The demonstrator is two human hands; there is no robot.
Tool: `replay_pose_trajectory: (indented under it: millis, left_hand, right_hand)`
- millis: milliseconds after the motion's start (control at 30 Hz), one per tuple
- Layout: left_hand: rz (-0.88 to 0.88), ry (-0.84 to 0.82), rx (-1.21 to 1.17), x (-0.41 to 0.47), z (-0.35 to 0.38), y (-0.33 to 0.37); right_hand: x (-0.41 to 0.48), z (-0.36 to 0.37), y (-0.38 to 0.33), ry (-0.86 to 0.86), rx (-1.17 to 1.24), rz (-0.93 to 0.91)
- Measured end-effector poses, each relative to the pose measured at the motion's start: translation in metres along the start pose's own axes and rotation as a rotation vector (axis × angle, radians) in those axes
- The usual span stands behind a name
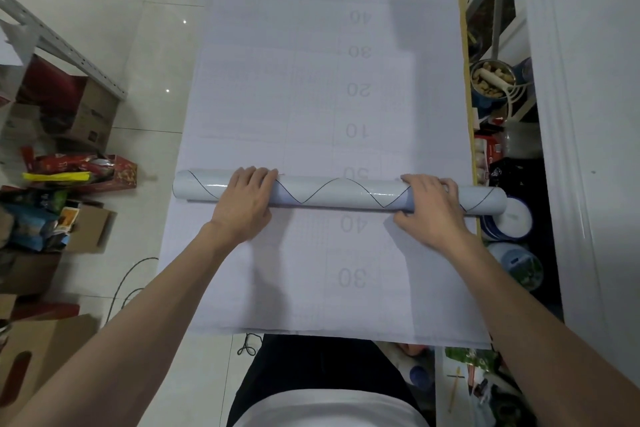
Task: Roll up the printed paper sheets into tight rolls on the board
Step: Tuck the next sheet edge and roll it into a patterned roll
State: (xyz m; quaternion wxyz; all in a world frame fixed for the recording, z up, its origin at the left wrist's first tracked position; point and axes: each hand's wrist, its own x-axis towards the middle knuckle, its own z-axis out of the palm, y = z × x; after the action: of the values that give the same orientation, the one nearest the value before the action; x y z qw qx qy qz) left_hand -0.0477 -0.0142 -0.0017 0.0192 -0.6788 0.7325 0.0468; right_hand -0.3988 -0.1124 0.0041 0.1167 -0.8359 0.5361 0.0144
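Across the board (242, 87) lies the roll (341, 192), glossy white with a thin black zigzag line, on flat sheets faintly printed with numbers. Left hand (246, 199) and right hand (431, 206) curl over it, seemingly gripping it palm-down.

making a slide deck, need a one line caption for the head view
Both hands, left and right, press a rolled paper tube across the flat numbered sheet.

A long white board (433, 87) carries flat printed sheets (311, 270) and a paper roll (332, 194)
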Motion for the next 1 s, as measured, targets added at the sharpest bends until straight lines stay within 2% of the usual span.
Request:
replay_pose_trajectory:
  millis: [100, 233, 400, 500, 667, 800, 1000]
  left_hand:
    - [0.001, -0.067, 0.063, 0.014, 0.004, -0.001]
    - [-0.108, -0.176, 0.134, 0.033, 0.000, 0.007]
    - [-0.186, -0.215, 0.103, 0.050, -0.013, 0.010]
    - [-0.166, -0.166, 0.091, 0.043, -0.016, 0.006]
    - [-0.086, -0.024, 0.100, 0.014, -0.029, 0.002]
    - [-0.055, 0.065, 0.084, -0.013, -0.064, 0.006]
    - [0.038, 0.191, 0.098, -0.043, -0.125, 0.012]
  right_hand:
    - [0.009, 0.004, -0.002, -0.046, -0.095, -0.027]
    - [0.031, -0.004, -0.008, -0.148, -0.227, 0.031]
    - [0.046, -0.014, -0.007, -0.214, -0.235, 0.040]
    - [0.045, -0.020, -0.006, -0.220, -0.271, 0.034]
    - [0.016, -0.026, -0.011, -0.102, -0.195, -0.023]
    - [-0.015, -0.049, -0.027, -0.063, -0.149, -0.003]
    - [-0.077, -0.081, -0.040, 0.124, -0.063, 0.018]
